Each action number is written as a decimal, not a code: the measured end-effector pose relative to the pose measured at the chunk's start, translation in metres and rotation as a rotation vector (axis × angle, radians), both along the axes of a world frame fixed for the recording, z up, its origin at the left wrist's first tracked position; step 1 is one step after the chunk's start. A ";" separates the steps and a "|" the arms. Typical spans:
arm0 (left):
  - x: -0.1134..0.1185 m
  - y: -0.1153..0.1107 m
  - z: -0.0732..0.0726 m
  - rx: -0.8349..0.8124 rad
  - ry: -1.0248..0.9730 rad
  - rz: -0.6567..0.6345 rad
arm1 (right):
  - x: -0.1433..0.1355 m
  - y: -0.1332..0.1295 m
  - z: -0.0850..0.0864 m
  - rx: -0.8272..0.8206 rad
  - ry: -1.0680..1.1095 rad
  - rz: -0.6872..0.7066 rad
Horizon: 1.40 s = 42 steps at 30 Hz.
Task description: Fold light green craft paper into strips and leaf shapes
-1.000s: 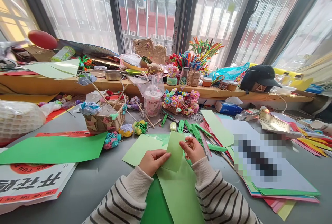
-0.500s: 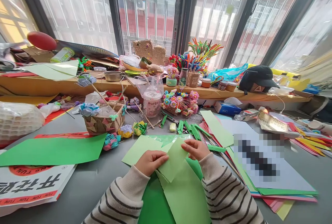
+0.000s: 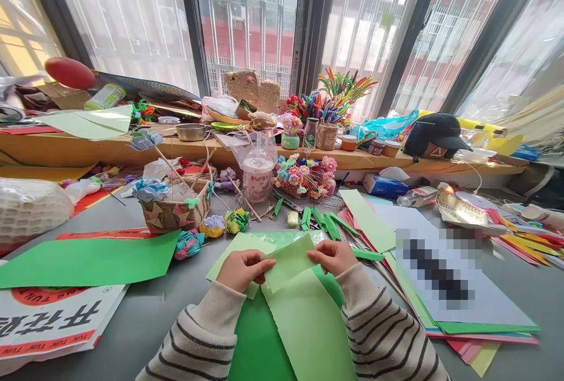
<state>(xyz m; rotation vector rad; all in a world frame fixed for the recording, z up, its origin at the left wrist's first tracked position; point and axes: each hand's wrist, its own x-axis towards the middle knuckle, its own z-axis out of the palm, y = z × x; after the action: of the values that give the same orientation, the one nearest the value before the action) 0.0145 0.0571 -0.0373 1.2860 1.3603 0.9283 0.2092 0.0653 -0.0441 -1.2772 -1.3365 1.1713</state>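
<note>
Between my two hands is a small light green piece of paper (image 3: 291, 260), held up above the table. My left hand (image 3: 244, 269) pinches its left edge with thumb and fingers. At its upper right corner, my right hand (image 3: 332, 256) grips it the same way. Beneath it lies a larger light green sheet (image 3: 312, 328) with a rough left edge. A dark green sheet (image 3: 259, 340) lies partly under that one. Another light green sheet (image 3: 224, 254) rests behind my left hand.
Green folded strips (image 3: 330, 225) lie beyond my right hand. A basket with paper flowers (image 3: 176, 213) and a lidded cup (image 3: 258, 184) stand at the back. Stacked coloured paper (image 3: 493, 304) is on the right, a bright green sheet (image 3: 88, 260) on the left.
The small paper has turned from a slanted position to nearly level. My left hand has shifted slightly left along with its edge; my right hand stays near the same corner.
</note>
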 end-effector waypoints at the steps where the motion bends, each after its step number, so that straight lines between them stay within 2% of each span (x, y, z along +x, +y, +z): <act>1: 0.000 0.000 0.000 0.004 0.005 0.004 | 0.000 0.000 0.001 -0.002 -0.010 -0.003; 6: 0.001 0.000 -0.001 0.009 0.010 -0.019 | -0.001 0.000 0.001 -0.002 -0.024 -0.021; 13: 0.001 0.001 0.000 0.068 0.052 0.024 | -0.001 0.002 -0.003 0.001 0.016 -0.010; 20: -0.001 0.003 -0.002 0.096 0.080 0.049 | 0.000 0.000 -0.002 0.000 -0.052 0.071; 23: -0.003 0.003 -0.002 0.102 0.105 0.077 | 0.000 0.001 -0.001 0.007 -0.048 0.013; 27: -0.006 0.002 -0.001 0.139 0.186 0.167 | 0.004 0.005 -0.001 0.026 0.024 -0.154; 30: -0.008 0.003 -0.002 0.110 0.172 0.258 | 0.006 0.008 -0.002 0.017 0.103 -0.240; 33: -0.009 0.003 -0.001 0.117 0.244 0.384 | 0.006 0.008 -0.002 -0.001 0.127 -0.268; 36: -0.009 0.001 0.001 0.206 0.348 0.478 | 0.003 0.006 0.000 -0.025 0.148 -0.266; 38: -0.007 0.000 0.003 0.270 0.262 0.462 | -0.001 0.004 0.002 -0.043 0.162 -0.237; 42: 0.001 -0.003 0.002 0.296 -0.075 0.268 | -0.009 -0.001 0.003 -0.083 0.179 -0.143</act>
<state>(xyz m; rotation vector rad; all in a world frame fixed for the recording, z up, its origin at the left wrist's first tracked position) 0.0155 0.0545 -0.0350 1.2894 1.3943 1.3909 0.2000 0.0643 -0.0413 -1.2730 -1.0587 1.2203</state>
